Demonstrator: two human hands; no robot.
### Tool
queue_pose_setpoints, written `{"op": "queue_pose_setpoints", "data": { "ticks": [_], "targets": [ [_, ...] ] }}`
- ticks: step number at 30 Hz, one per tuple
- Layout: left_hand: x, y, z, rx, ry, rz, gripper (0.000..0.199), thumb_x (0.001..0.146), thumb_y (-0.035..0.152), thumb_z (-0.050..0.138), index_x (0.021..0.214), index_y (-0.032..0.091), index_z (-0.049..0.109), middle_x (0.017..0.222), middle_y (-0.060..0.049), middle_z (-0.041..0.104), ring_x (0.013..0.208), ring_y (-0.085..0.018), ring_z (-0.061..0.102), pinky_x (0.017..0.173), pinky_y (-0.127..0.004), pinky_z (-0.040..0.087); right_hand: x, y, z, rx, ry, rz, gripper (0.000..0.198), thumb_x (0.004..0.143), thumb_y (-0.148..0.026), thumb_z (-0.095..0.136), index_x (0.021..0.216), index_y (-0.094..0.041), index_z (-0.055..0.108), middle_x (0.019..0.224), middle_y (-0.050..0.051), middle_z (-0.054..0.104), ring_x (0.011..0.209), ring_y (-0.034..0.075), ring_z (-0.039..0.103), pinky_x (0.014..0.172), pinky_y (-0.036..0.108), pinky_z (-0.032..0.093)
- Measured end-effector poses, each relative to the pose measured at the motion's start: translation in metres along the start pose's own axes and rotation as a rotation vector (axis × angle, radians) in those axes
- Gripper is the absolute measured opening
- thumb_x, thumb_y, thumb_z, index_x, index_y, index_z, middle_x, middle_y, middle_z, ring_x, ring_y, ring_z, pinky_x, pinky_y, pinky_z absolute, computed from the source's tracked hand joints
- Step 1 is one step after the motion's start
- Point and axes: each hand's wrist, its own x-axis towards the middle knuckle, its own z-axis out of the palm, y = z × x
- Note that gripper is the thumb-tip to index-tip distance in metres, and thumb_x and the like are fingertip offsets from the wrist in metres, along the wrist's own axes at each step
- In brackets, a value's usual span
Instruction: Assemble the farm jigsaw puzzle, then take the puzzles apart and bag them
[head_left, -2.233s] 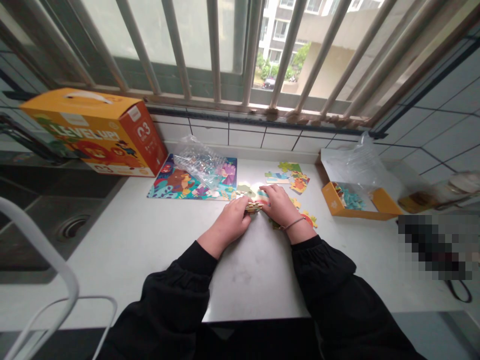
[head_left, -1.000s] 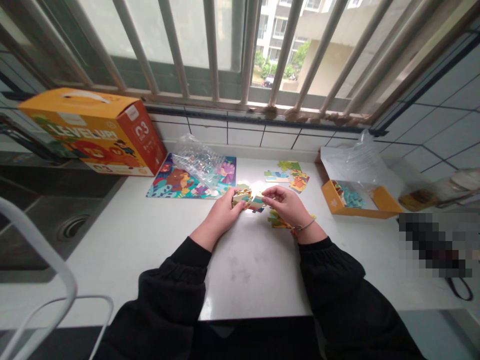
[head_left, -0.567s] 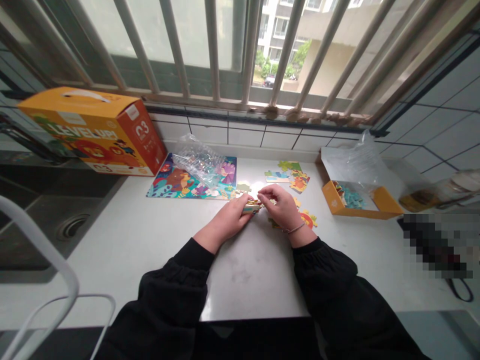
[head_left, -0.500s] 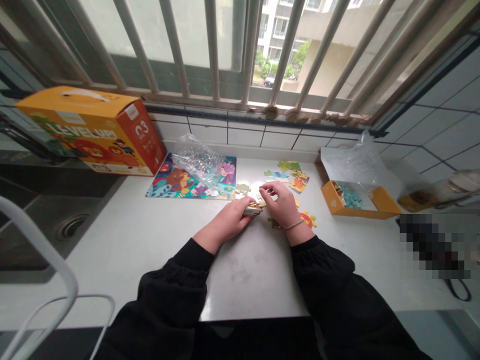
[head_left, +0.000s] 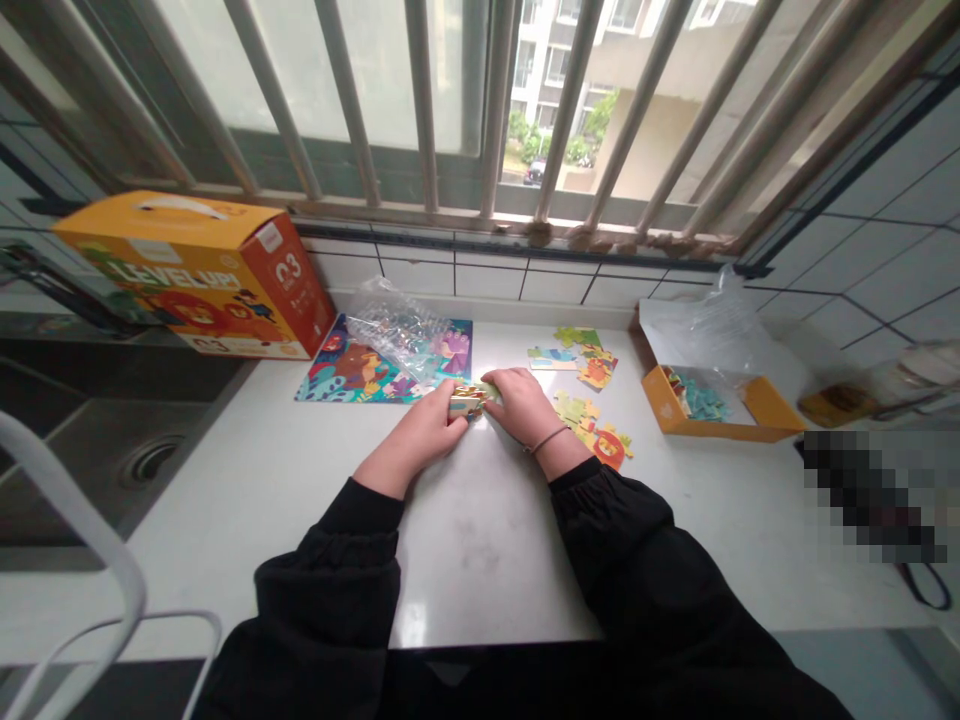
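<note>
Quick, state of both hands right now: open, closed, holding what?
Left hand: closed, holding a stack of puzzle pieces.
Right hand: closed, fingers and thumb on a light green puzzle piece.

left hand [head_left: 420, 433]: clasped | right hand [head_left: 523, 408]: curled, just beside the left | forearms [head_left: 337, 575]: both angled inward

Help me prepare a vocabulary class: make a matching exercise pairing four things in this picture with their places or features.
Things:
1. Stack
2. Carton
3. Bracelet
4. Open box

Places or features:
A. At the right, with blue pieces inside
B. At the left, with a white handle on top
C. Between the left hand and right hand
D. Around the right wrist

Pairs: 1-C, 2-B, 3-D, 4-A
</note>
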Motion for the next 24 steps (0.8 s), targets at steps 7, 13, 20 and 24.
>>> {"op": "queue_pose_setpoints", "data": {
  "ticks": [7, 13, 20, 24],
  "targets": [
    [0.007, -0.01, 0.006, -0.112, 0.059, -0.136, 0.046, 0.088, 0.023, 0.065, 0.132, 0.02, 0.054, 0.122, -0.013, 0.074, 0.111, -0.03, 0.073, 0.098, -0.044, 0.057, -0.013, 0.014, -0.016, 0.21, 0.211, -0.026, 0.037, 0.09, -0.032, 0.083, 0.122, -0.022, 0.065, 0.118, 0.01, 0.072, 0.11, 0.028, 0.068, 0.1, 0.044, 0.056],
    [0.01, -0.015, 0.009, -0.142, 0.089, -0.168, 0.032, 0.103, 0.035, 0.05, 0.131, 0.021, 0.057, 0.124, -0.012, 0.074, 0.119, -0.032, 0.071, 0.104, -0.048, 0.055, -0.014, -0.002, -0.026, 0.321, 0.282, -0.2, 0.034, 0.094, -0.029, 0.082, 0.122, -0.026, 0.063, 0.125, 0.01, 0.07, 0.12, 0.027, 0.067, 0.108, 0.046, 0.056],
    [0.005, -0.011, 0.009, -0.206, 0.0, 0.006, 0.053, 0.096, 0.058, 0.074, 0.132, 0.022, 0.061, 0.12, -0.01, 0.075, 0.109, -0.031, 0.072, 0.093, -0.042, 0.056, -0.011, -0.024, -0.013, 0.249, 0.139, -0.342, 0.032, 0.096, -0.021, 0.079, 0.125, -0.025, 0.067, 0.13, 0.011, 0.073, 0.121, 0.028, 0.067, 0.107, 0.046, 0.055],
    [0.004, -0.007, 0.008, -0.172, 0.027, 0.02, 0.04, 0.098, 0.042, 0.072, 0.131, 0.023, 0.061, 0.124, -0.009, 0.074, 0.111, -0.029, 0.071, 0.097, -0.041, 0.054, -0.013, 0.007, -0.024, 0.154, 0.152, -0.258, 0.031, 0.099, -0.036, 0.078, 0.126, -0.025, 0.07, 0.131, 0.013, 0.073, 0.126, 0.03, 0.065, 0.112, 0.049, 0.053]
  ]
}}
